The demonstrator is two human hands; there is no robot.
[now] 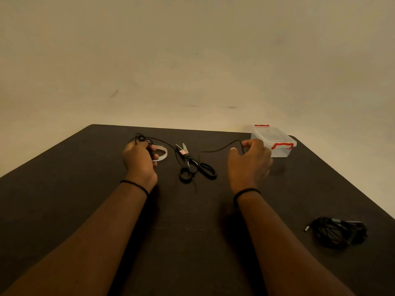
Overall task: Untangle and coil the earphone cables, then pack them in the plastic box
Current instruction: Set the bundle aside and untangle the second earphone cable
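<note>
A bare beige wall stands behind the dark tabletop (85,189) I am working over. My left hand (139,159) is curled round a small bunch of loops at one end of the earphone cable (222,148), up at the far left. My right hand (249,161) pinches the same cable between thumb and forefinger, just in front of the plastic box (275,138). Between my hands the cable runs roughly left to right, sagging down across the scissors (193,165) in the middle, so its long axis lies across me, not away from me.

I judge the coming move to be drawing slack toward the left-hand loops, and the right hand is the one feeding it. The box sits at the far right with its lid on and its red clips showing, nearest the right hand.

I count one box, one pair of scissors, one tape roll (161,153) beside the left hand, and a second cable bundle (339,232) lying near right, well apart from both hands.
</note>
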